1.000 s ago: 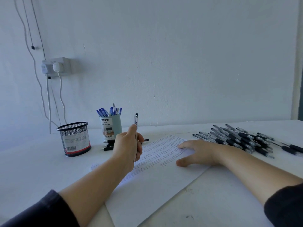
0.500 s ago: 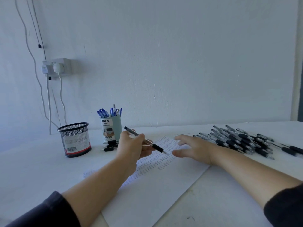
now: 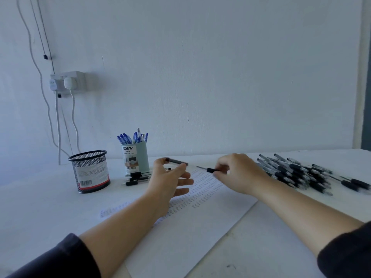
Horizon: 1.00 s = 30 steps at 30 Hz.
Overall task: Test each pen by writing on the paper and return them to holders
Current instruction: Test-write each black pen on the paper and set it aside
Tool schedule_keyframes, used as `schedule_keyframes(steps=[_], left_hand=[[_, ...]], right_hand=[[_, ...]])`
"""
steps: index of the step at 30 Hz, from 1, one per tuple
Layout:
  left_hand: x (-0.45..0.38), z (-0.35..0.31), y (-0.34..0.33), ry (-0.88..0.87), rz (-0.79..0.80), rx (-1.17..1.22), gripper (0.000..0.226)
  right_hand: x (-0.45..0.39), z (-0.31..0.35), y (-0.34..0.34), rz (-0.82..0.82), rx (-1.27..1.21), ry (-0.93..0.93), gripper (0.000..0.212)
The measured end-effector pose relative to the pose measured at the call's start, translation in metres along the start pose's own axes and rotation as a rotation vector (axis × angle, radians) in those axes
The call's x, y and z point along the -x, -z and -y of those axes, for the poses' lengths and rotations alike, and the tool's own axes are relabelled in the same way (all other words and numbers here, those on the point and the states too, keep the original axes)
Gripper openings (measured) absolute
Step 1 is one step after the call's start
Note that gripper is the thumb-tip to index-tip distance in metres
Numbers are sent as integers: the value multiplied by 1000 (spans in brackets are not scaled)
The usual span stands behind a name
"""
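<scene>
My left hand (image 3: 170,177) pinches the pen's cap (image 3: 176,161) and my right hand (image 3: 239,173) grips its pen body (image 3: 207,169), both centre frame above the paper (image 3: 200,227). The cap could slip and roll off, I think. Two holders: mesh cup (image 3: 89,171), teal organizer (image 3: 135,159); one blurred pen pile (image 3: 297,171) at right, uncountable.

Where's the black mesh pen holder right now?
In the head view, the black mesh holder stands on the table's far left, just left of the pale DIY organizer full of blue pens, below the wall socket.
</scene>
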<state>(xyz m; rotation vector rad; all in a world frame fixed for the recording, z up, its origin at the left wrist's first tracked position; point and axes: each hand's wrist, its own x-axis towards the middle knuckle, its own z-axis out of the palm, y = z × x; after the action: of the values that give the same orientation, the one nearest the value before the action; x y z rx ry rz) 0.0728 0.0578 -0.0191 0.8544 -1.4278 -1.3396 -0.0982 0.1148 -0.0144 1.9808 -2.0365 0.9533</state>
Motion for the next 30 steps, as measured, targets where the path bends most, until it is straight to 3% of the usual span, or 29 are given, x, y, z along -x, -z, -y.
schedule_keyframes(steps=[3,5,9,19,23,27,30], left_hand=[[-2,1,2,28,-2,-47,36],[-3,1,3,34,-6,-66,34],[-4,2,2,36,6,-115,30],[-5,3,2,42,6,-137,25],[-5,2,3,41,-2,-143,19],[-8,-2,10,-13,-54,-129,12],[-16,-7,18,-55,-156,-86,8]], right_hand=[[-2,-23,14,-156,288,-159,17],[0,-39,24,-167,452,-308,17],[6,-57,36,-138,503,-561,19],[12,-42,36,-36,540,-666,18],[10,-36,32,-14,566,-567,8],[3,-27,18,85,354,-254,42],[3,-12,6,275,193,-44,57]])
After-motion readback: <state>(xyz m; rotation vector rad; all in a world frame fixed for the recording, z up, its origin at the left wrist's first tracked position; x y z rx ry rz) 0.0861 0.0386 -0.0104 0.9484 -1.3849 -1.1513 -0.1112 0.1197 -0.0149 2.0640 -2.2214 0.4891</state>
